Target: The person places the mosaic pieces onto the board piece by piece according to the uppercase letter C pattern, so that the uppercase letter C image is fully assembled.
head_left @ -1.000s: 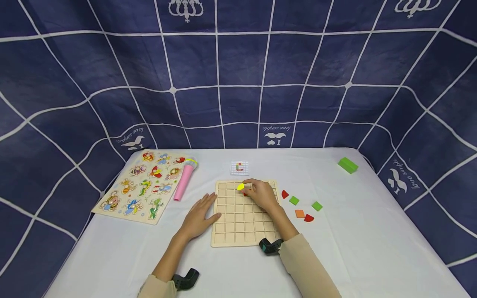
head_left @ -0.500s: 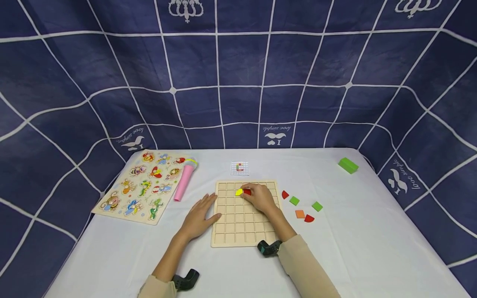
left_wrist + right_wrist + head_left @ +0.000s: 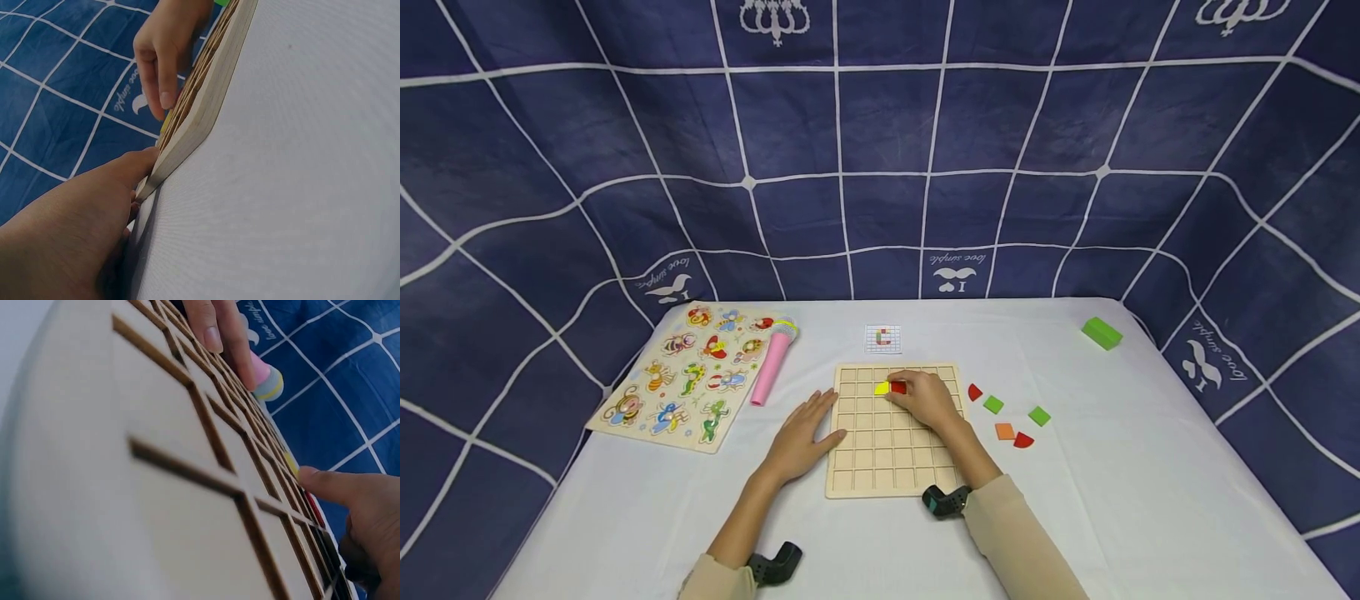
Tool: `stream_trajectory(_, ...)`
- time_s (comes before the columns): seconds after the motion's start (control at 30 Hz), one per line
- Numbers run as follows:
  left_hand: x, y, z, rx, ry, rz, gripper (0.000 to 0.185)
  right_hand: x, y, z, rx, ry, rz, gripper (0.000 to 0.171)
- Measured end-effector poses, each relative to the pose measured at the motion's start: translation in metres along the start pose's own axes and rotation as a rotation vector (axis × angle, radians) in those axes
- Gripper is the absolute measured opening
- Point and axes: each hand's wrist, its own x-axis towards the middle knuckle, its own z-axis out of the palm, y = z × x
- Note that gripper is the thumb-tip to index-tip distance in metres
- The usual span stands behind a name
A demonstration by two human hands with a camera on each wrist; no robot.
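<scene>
Right now the right hand (image 3: 927, 402) rests on the far part of the grid board (image 3: 880, 467), its fingertips (image 3: 310, 477) pressing on the red piece (image 3: 898, 387) that sits just right of the yellow piece (image 3: 882, 387); the fingers look bent down onto it, not wrapped round it. The left hand (image 3: 806, 433) lies flat and relaxed against the board's left edge, holding nothing. To seat the red piece well, I judge it best to keep that left hand braced so the board cannot slide on the surface (image 3: 1150, 500), press straight down with the fingertips, and square the piece to the cell walls without nudging the yellow one. Spare pieces (image 3: 1003, 431) lie to the right, apart from the board.
</scene>
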Motion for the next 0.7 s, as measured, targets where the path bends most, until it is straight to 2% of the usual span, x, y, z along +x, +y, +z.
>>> stream_trajectory(0.13,-0.001,0.001,0.0,-0.003,-0.003,0.004,0.068,-0.008,0.003,-0.012,0.034,0.029,0.01,0.031)
stream_trajectory(0.33,0.0,0.001,0.0,0.005,-0.003,-0.001,0.068,-0.022,0.012,-0.042,0.081,0.098,0.029,0.028)
stream_trajectory(0.6,0.001,0.0,-0.001,0.006,-0.015,-0.006,0.068,-0.048,0.041,-0.085,-0.002,0.171,0.048,0.03)
stream_trajectory(0.7,0.0,0.0,-0.002,0.004,-0.012,-0.006,0.068,-0.059,0.054,-0.098,-0.03,0.184,0.079,0.031)
